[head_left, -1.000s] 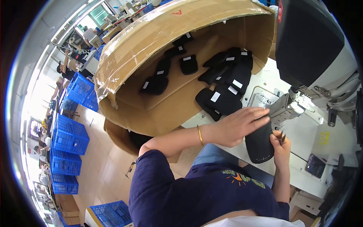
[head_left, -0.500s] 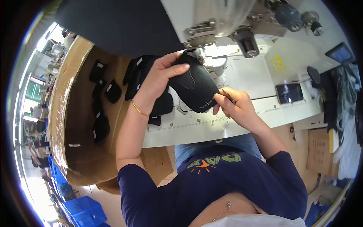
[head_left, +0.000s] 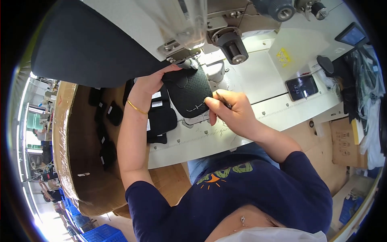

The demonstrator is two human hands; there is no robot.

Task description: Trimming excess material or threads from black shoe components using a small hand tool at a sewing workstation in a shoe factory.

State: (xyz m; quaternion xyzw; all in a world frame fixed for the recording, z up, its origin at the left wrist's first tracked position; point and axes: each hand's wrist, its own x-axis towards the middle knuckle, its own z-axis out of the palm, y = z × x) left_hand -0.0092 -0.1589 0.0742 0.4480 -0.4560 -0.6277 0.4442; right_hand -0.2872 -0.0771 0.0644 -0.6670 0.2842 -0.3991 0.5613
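Observation:
A black padded fabric piece (head_left: 186, 90), rounded at its lower end, hangs under the sewing machine head (head_left: 183, 54). White thread stitches show along its lower edge. My left hand (head_left: 155, 80) is closed on its upper left edge, the fingers partly hidden behind the fabric and machine. My right hand (head_left: 236, 111) grips a slim dark tool (head_left: 223, 99), by its shape tweezers, while its thumb and fingertips touch the fabric's lower right edge. Below my left wrist, more black fabric pieces (head_left: 162, 121) with white labels lie stacked on the table's left end.
A large cardboard box (head_left: 66, 141) holding several black labelled pieces stands left of the white table (head_left: 258, 90). A phone (head_left: 301, 87) lies on the table to the right. Above it sits a small screen (head_left: 352, 35). Blue crates (head_left: 104, 234) are at the lower left.
My view has shifted, so the machine head appears further left. The fabric piece is more upright and flatter, with its upper end at the machine. Both hands keep their hold.

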